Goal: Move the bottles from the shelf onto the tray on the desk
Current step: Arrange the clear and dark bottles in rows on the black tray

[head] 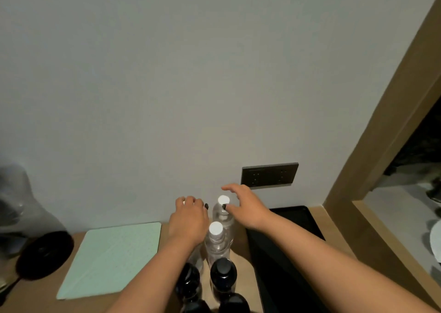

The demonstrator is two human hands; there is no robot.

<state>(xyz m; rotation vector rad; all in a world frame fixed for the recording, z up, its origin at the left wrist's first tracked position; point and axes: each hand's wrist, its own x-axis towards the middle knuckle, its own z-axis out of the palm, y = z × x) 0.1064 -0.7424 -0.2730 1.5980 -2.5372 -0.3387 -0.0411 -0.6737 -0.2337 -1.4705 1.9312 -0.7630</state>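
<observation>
Several bottles stand in two rows on the wooden surface [241,253]. Two clear ones have white caps, the far bottle [223,213] and the nearer bottle [216,241]. Dark bottles with black caps [223,273] stand closest to me. My left hand [191,219] curls down over the top of another clear bottle [197,260], whose cap is mostly hidden. My right hand [247,207] hovers with fingers spread beside the far white cap, its thumb at the bottle's neck. The black tray [293,219] lies just right of the bottles, partly under my right forearm.
A pale green mat [114,257] lies left of the bottles, with a black round object [45,253] beyond it. A dark wall socket [269,175] sits on the wall behind. A wooden frame [381,131] rises at the right.
</observation>
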